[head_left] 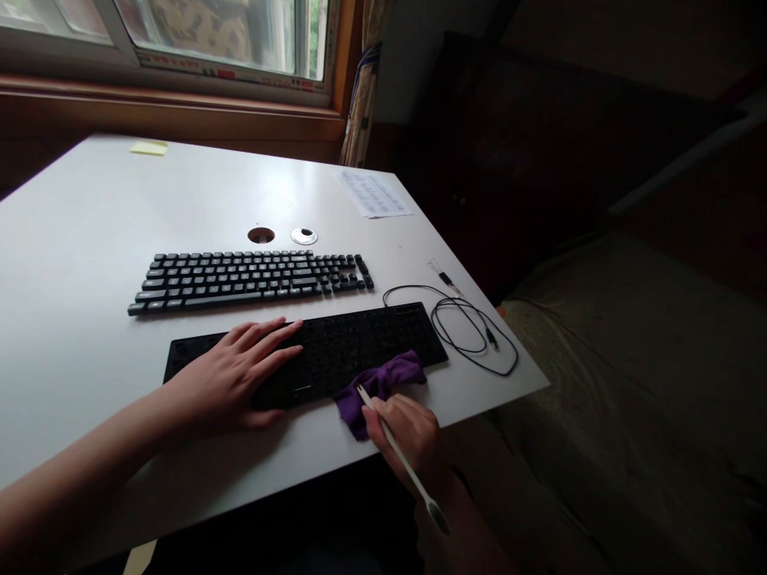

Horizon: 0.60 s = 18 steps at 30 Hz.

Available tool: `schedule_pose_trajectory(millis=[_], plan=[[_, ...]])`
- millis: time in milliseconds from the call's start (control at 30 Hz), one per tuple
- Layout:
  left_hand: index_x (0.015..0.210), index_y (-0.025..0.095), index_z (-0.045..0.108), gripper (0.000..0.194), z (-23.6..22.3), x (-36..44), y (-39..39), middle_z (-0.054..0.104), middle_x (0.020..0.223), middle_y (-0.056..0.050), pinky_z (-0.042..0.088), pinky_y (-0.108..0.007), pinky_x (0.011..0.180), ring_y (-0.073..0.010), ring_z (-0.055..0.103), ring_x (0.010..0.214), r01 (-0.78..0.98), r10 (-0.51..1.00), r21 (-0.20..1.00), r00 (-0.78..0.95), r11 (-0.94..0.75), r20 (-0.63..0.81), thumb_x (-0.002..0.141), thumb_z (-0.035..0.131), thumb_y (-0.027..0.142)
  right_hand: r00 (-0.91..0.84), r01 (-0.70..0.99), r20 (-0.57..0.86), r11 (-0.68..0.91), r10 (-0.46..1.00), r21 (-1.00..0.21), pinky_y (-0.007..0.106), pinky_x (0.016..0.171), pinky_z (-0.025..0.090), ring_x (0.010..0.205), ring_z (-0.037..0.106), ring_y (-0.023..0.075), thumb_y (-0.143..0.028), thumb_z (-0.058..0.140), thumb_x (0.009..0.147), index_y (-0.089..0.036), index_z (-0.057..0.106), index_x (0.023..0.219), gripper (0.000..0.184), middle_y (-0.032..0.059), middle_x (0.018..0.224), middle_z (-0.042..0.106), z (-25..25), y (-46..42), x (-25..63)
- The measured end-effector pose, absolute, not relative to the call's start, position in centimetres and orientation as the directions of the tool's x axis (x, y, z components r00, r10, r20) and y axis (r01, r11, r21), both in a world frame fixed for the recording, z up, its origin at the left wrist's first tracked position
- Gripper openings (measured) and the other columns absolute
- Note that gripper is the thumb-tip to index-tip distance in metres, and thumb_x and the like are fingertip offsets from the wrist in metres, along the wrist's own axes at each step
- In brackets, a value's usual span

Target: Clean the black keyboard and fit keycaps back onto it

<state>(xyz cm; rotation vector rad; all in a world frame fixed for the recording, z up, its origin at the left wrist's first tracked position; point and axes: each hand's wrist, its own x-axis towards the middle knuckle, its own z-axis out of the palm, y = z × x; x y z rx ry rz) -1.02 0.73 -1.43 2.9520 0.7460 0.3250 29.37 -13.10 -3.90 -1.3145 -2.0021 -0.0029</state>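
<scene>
A black keyboard base (335, 343), its keycaps off, lies near the table's front edge. My left hand (236, 367) rests on its left half, palm down with the fingers spread. In my right hand (413, 431) is a white toothbrush (413, 477), gripped like a pen. Its dark bristles point back toward me, and the handle's tip touches a purple cloth (392, 374). The cloth lies bunched over the base's front edge, right of centre. Beyond the base, black keycaps (240, 277) are set out in keyboard rows.
The keyboard cable (467, 299) loops on the white table (77, 319) at right, beside a small wire tool (444, 277). Farther back are a cable hole (261, 235), its round cover (304, 235), a printed sheet (376, 194) and yellow sticky notes (149, 148).
</scene>
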Motion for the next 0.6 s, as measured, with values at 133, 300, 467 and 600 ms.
schedule_pose_trajectory(millis=[133, 300, 467, 600], plan=[[0.150, 0.021, 0.048, 0.077, -1.3, -0.9, 0.7, 0.027, 0.169, -0.012, 0.032, -0.057, 0.122, -0.0392, 0.030, 0.152, 0.466, 0.482, 0.126, 0.857, -0.876, 0.182, 0.082, 0.071, 0.049, -0.133, 0.719, 0.515, 0.440, 0.847, -0.537, 0.030, 0.068, 0.056, 0.069, 0.067, 0.0165, -0.014, 0.067, 0.093, -0.022, 0.067, 0.099, 0.010, 0.0011, 0.078, 0.071, -2.9, -12.9, 29.7], [0.150, 0.023, 0.049, 0.080, -1.3, -0.8, 0.7, 0.030, 0.167, -0.013, 0.031, -0.057, 0.122, -0.0399, 0.032, 0.151, 0.457, 0.481, 0.155, 0.852, -0.876, 0.205, 0.079, 0.074, 0.050, -0.111, 0.657, 0.534, 0.465, 0.838, -0.593, 0.033, 0.076, 0.060, 0.081, 0.071, 0.0181, -0.012, 0.067, 0.092, -0.026, 0.067, 0.112, 0.024, 0.0020, 0.091, 0.075, -2.4, -12.9, 31.2], [0.148, 0.022, 0.051, 0.077, -1.2, -0.8, 0.6, 0.033, 0.166, -0.013, 0.033, -0.056, 0.122, -0.0397, 0.034, 0.150, 0.471, 0.499, 0.170, 0.839, -0.866, 0.218, 0.080, 0.074, 0.048, -0.169, 0.758, 0.551, 0.465, 0.817, -0.458, 0.040, 0.082, 0.059, 0.087, 0.068, 0.0217, -0.008, 0.062, 0.093, -0.024, 0.065, 0.118, 0.030, 0.0064, 0.095, 0.072, -3.1, -12.7, 31.7], [0.149, 0.022, 0.050, 0.077, -1.1, -0.8, 0.7, 0.031, 0.167, -0.012, 0.033, -0.056, 0.121, -0.0395, 0.034, 0.150, 0.476, 0.502, 0.166, 0.839, -0.864, 0.208, 0.081, 0.073, 0.050, -0.228, 0.794, 0.515, 0.464, 0.826, -0.393, 0.039, 0.075, 0.056, 0.082, 0.063, 0.0216, -0.008, 0.064, 0.091, -0.022, 0.066, 0.114, 0.028, 0.0066, 0.089, 0.067, -3.4, -13.0, 31.6]])
